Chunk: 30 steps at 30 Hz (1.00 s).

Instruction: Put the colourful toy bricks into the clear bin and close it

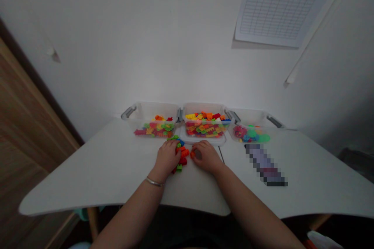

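Observation:
A small group of coloured toy building bricks (183, 152), orange, red, green and blue, lies on the white table in front of me. My left hand (168, 156) curls around the left side of this group, and its palm and fingers hide part of the bricks. Just right of the group, my right hand (207, 156) pinches a small orange brick (192, 154) between thumb and fingers. Whether the bricks under my left hand are joined together cannot be made out.
Along the wall stand three clear boxes: a left box (154, 112) and a middle box (204, 108) with bricks, and a right box (253, 114) with coloured pieces. A lid (201, 141) lies before the middle one. A pixelated phone-shaped object (265, 165) rests on the right.

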Each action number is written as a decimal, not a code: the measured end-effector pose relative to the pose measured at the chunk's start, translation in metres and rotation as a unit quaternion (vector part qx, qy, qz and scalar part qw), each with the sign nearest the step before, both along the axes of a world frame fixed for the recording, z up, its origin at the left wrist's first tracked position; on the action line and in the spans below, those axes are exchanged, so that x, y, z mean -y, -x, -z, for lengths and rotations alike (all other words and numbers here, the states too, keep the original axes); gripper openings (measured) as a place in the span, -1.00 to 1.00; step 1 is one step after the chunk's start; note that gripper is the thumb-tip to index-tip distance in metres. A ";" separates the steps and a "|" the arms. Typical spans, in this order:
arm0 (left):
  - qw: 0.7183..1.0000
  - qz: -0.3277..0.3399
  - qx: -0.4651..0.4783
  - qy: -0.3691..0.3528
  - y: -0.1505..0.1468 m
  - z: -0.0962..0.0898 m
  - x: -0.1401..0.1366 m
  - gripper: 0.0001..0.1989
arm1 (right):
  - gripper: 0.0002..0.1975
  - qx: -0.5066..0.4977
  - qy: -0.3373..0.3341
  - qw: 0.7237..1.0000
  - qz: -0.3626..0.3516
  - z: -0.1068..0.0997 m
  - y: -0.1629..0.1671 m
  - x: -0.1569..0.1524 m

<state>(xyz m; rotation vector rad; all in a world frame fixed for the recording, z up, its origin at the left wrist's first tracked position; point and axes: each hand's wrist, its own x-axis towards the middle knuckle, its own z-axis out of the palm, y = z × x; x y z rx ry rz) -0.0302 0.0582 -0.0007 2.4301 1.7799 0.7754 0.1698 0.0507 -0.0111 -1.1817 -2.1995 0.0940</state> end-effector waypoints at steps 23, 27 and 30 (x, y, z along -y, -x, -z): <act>1.000 -0.003 0.010 0.001 0.003 -0.002 0.003 -0.65 | -0.73 -0.223 -0.225 0.896 0.312 -0.055 -0.045 -0.042; 1.000 0.000 0.023 -0.001 0.004 -0.002 0.003 -0.66 | -0.72 -0.187 -0.193 0.909 0.319 -0.061 -0.045 -0.052; 1.000 -0.002 0.015 0.006 0.004 -0.003 0.003 -0.65 | -0.69 -0.188 -0.194 0.906 0.325 -0.059 -0.045 -0.057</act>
